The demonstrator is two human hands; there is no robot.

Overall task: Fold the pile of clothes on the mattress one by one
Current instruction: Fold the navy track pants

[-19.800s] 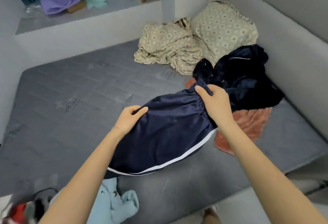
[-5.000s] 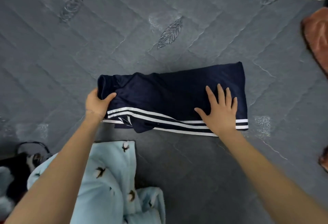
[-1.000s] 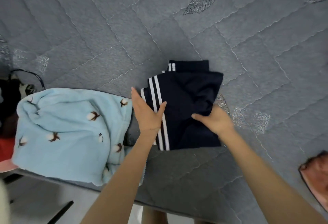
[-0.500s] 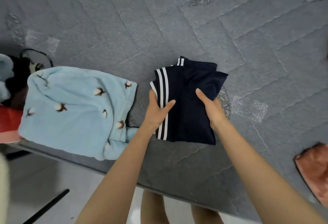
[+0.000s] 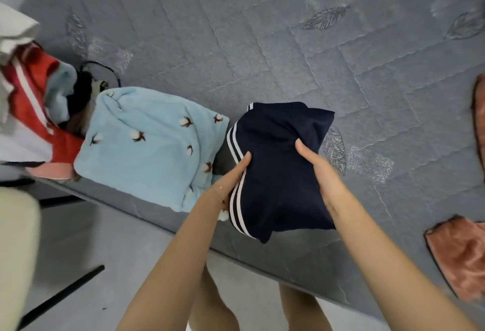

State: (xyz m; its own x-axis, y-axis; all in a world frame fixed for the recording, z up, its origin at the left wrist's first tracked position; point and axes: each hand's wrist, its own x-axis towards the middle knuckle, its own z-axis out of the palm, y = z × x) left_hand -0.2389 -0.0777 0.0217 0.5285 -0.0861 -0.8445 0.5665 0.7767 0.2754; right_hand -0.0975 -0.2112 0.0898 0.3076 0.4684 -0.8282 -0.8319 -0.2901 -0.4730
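Left hand (image 5: 231, 181) grips the striped left edge of the folded navy shorts (image 5: 278, 173), thumb on top, fingers hidden beneath the cloth. Right hand (image 5: 317, 170) grips the shorts' right edge the same way, thumb pressed on top. Shorts sit between both hands at the near edge of the grey mattress (image 5: 288, 55), with their near end overhanging that edge. Folded light blue fleece (image 5: 147, 144) lies just left of the shorts, touching them. Red garment (image 5: 29, 94) sits farther left. Rust-pink cloth (image 5: 462, 254) lies well right of the shorts.
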